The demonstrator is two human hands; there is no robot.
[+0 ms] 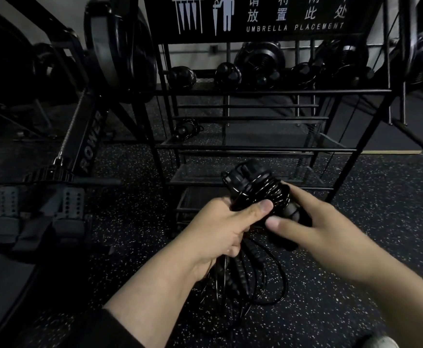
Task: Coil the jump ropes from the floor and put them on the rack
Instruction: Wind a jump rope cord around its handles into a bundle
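Speckled black rubber floor [356, 234] runs under a black metal rack [255, 146] whose sign reads "UMBRELLA PLACEMENT"; a rowing machine [89, 144] stands to its left. On the rack's mesh shelf, a small dark bundle [186, 129] rests at the left end, though I cannot tell what it is. Just in front of the rack's low shelves, the person holds a coiled jump rope [258, 192] in the air. Their left hand [220, 232] comes up from below, fingers curled round the coil with the thumb pressed across the windings. Loose rope and handles [240, 275] hang from under that fist toward the floor. Their right hand [313, 232] reaches in from the right, thumb and fingers closing on the coil's near end.
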